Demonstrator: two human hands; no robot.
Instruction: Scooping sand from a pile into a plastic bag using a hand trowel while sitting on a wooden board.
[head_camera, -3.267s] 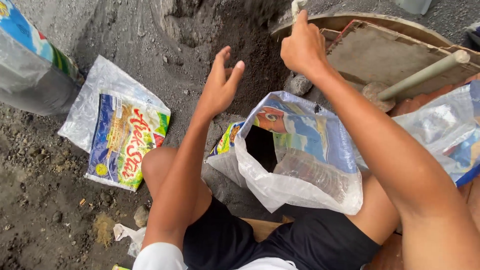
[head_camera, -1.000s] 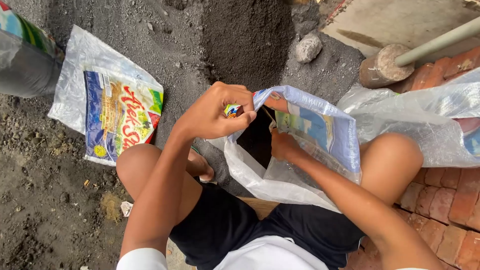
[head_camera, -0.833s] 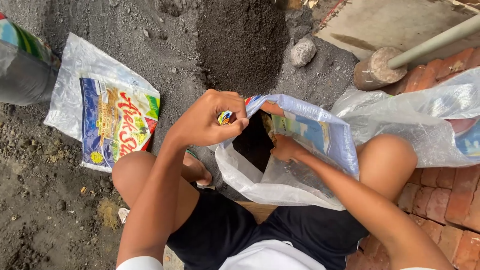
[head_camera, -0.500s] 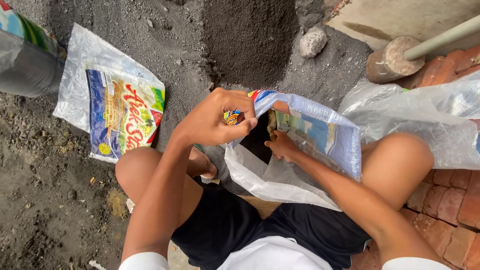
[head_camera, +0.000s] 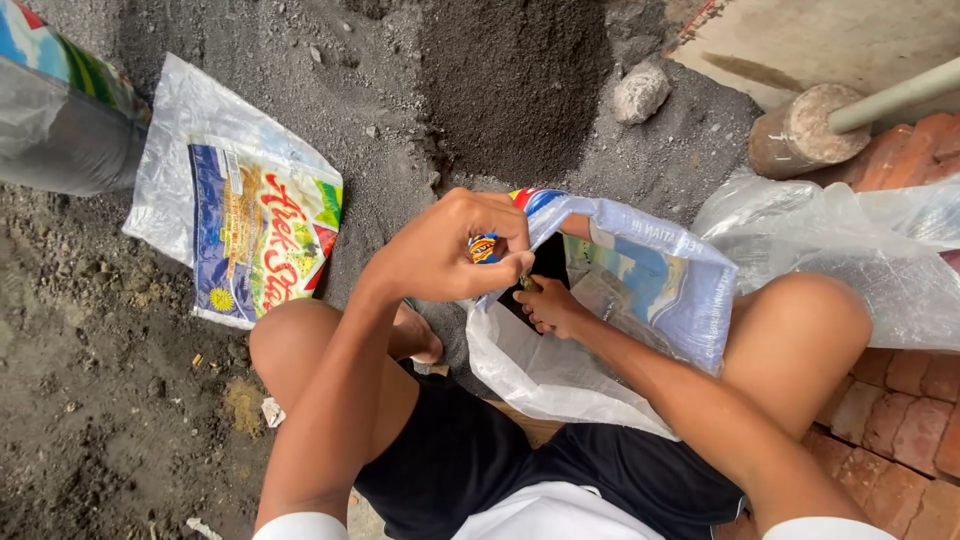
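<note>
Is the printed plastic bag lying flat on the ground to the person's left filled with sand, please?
No, the flat printed bag lies empty and unbulged on the dark sand, apart from both hands.

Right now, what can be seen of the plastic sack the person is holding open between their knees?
The sack is a thin woven-looking plastic bag, whitish and half see-through, with a blue and green printed panel on its side. It stands crumpled on the dark sandy ground between the person's bare knees, mouth up and open. The left hand pinches the rim at the near edge; the right hand grips the rim at the opening, fingers curled inward. The inside looks dark, and its contents cannot be made out.
</note>
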